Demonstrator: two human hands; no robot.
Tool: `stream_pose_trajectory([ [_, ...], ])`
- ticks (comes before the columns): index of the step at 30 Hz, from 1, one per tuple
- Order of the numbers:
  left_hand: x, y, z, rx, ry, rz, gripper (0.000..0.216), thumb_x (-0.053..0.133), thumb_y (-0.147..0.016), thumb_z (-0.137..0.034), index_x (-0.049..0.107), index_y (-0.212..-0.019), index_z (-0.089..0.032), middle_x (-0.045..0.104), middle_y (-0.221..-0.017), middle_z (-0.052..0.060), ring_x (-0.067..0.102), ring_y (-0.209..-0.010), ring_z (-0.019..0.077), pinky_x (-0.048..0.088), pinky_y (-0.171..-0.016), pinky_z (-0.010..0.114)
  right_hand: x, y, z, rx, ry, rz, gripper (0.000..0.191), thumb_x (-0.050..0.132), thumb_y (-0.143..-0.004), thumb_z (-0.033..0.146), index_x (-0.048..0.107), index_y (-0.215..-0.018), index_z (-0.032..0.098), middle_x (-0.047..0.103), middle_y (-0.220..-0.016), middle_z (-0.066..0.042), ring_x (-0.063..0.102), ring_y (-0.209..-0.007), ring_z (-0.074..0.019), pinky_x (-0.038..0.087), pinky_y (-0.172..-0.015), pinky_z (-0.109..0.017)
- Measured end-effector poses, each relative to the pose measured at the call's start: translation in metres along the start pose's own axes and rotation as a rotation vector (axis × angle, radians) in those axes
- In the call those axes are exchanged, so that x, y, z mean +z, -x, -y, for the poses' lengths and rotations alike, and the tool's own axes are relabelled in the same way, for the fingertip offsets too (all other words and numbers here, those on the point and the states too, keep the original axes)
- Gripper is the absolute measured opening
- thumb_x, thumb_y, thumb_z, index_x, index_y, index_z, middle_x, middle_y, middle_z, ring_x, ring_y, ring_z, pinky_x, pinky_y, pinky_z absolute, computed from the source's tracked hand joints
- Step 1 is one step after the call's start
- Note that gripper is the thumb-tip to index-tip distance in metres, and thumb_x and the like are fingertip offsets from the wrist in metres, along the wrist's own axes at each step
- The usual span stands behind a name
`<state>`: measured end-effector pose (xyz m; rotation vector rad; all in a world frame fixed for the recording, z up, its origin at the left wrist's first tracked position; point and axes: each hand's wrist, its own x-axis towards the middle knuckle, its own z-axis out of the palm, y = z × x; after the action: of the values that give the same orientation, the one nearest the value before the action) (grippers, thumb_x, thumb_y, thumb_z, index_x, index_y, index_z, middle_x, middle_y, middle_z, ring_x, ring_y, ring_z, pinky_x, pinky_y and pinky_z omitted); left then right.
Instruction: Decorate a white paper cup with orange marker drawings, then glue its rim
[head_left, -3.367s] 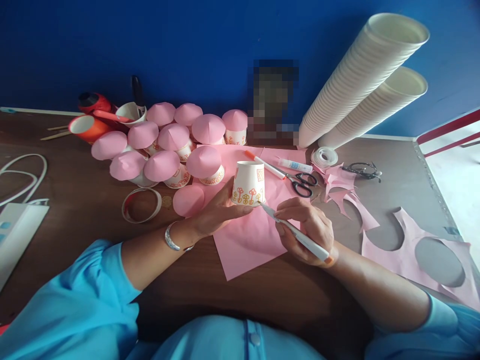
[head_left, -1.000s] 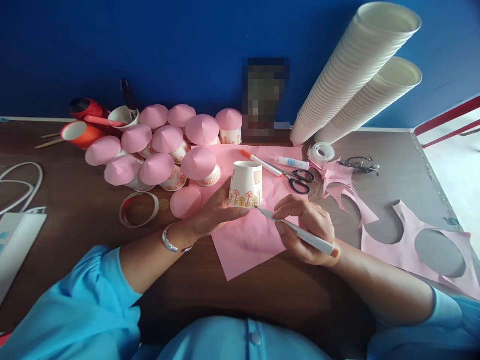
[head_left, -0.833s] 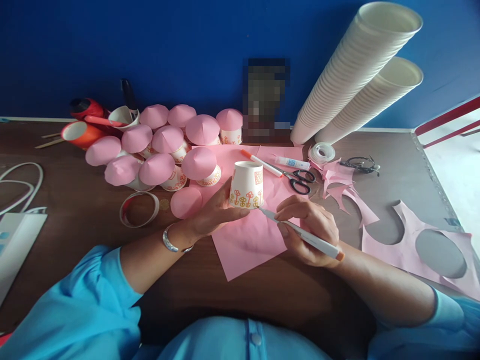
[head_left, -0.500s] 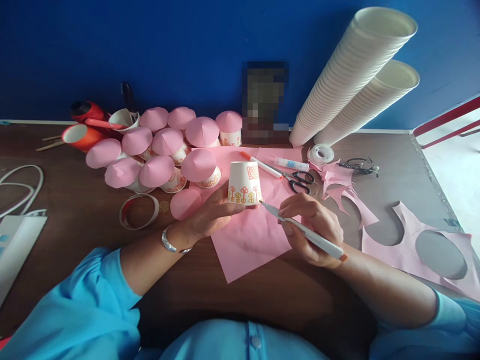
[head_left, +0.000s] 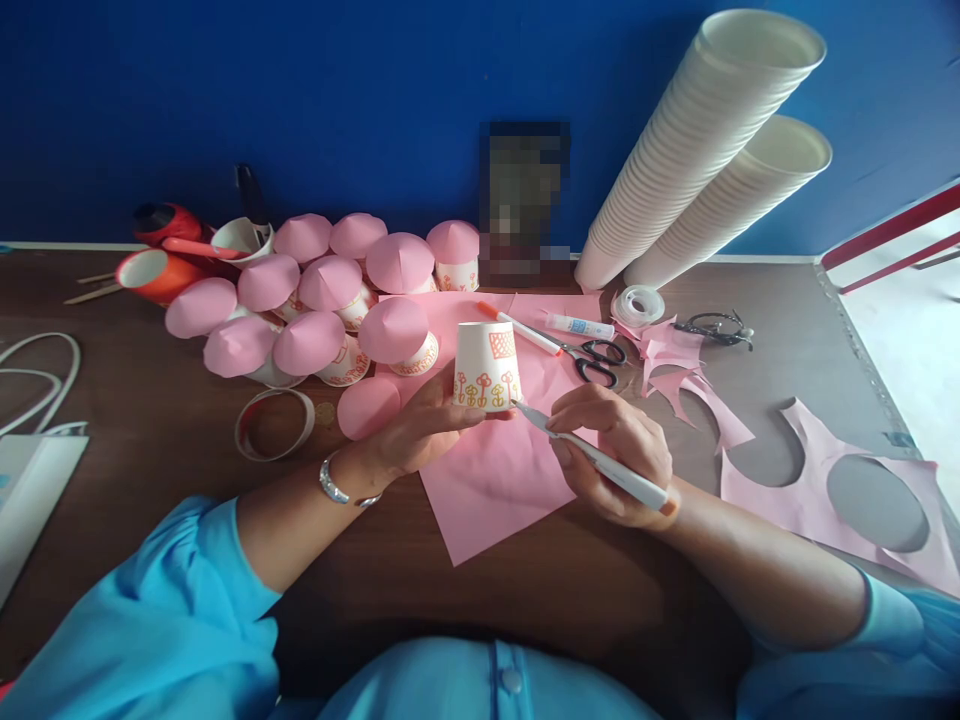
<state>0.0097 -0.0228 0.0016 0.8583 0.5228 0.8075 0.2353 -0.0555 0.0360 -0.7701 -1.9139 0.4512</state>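
Upside down in my left hand is a white paper cup, its wide rim resting on my fingers. Orange and yellow flowers run along the cup's lower band, and an orange lattice square sits higher on its right side. My right hand is closed around a white marker pen. The pen's tip meets the cup near its lower right edge, by the last flower. Beneath both hands lies a pink paper sheet on the brown table.
Several cups with pink paper cones stand at the back left. Scissors, an orange-capped marker, a glue stick and a tape roll lie behind my right hand. Tall cup stacks lean at the back right, near pink paper scraps.
My right hand and the marker have shifted slightly left along the cup's lower edge. The cup appears turned a little, its lattice square nearer the middle. The whole view has drifted slightly.
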Motion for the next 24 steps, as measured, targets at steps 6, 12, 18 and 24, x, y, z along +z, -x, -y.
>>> stream_pose_trajectory([
  [6,0.0021,0.0004,-0.0020,-0.007,-0.005,-0.008,0.040,0.080,-0.084,-0.026,0.068,-0.122,-0.022,0.068,-0.113,0.007,0.063,-0.108,0.0241,0.053,-0.101,0.042,-0.0001,0.0000,-0.0006,0.006,0.001,0.029,0.019,0.058,-0.087,0.009,0.061,-0.100,0.022,0.066,-0.077,-0.003,0.067,-0.067,-0.0177,0.056,-0.057,-0.030],
  [12,0.0033,0.0001,-0.0041,-0.011,-0.035,0.017,0.038,0.079,-0.085,-0.026,0.068,-0.122,-0.022,0.069,-0.111,0.007,0.063,-0.107,0.0241,0.051,-0.101,0.042,-0.0003,0.0000,-0.0004,0.005,-0.010,0.029,0.018,0.059,-0.088,0.009,0.062,-0.100,0.022,0.066,-0.078,-0.003,0.067,-0.068,-0.0179,0.056,-0.058,-0.031],
  [18,0.0041,0.0002,-0.0047,-0.006,-0.067,0.002,0.039,0.080,-0.083,-0.028,0.068,-0.120,-0.023,0.069,-0.111,0.007,0.064,-0.107,0.0254,0.051,-0.101,0.042,-0.0001,-0.0003,-0.0002,0.003,-0.010,0.031,0.020,0.058,-0.087,0.008,0.060,-0.102,0.022,0.065,-0.078,-0.003,0.066,-0.068,-0.0177,0.055,-0.058,-0.030],
  [24,0.0053,0.0000,-0.0061,-0.017,-0.070,-0.015,0.036,0.081,-0.082,-0.027,0.069,-0.116,-0.022,0.069,-0.108,0.006,0.064,-0.103,0.0241,0.052,-0.097,0.039,-0.0001,-0.0004,0.0008,0.019,-0.020,0.030,0.024,0.058,-0.084,0.006,0.061,-0.101,0.023,0.066,-0.077,-0.001,0.068,-0.068,-0.0180,0.055,-0.058,-0.029],
])
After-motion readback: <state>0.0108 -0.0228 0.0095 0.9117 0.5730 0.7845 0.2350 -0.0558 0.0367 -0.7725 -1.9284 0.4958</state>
